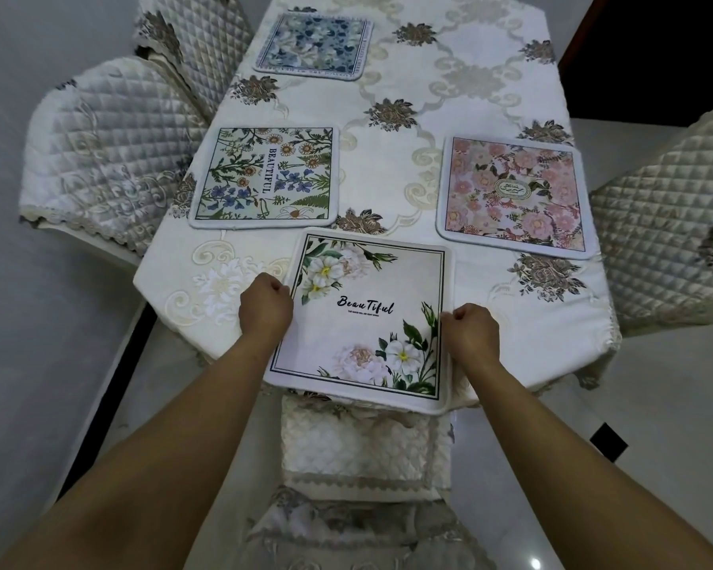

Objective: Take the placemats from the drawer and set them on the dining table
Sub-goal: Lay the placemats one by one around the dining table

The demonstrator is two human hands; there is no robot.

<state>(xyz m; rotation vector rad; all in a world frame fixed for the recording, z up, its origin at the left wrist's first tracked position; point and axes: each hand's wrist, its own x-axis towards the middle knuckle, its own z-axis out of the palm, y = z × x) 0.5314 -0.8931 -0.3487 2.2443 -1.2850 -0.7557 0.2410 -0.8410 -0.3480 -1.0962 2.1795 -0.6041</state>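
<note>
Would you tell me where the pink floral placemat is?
The pink floral placemat lies on the table's right side, across from the daisy placemat.

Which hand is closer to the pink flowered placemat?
Right. The right hand grips the white placemat's right edge, just below the pink placemat; the left hand is across on its left edge.

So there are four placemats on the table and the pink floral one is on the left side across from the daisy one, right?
Not quite: in the head view the pink floral placemat lies on the right side of the table, across from the daisy placemat on the left. Four placemats is correct.
</note>
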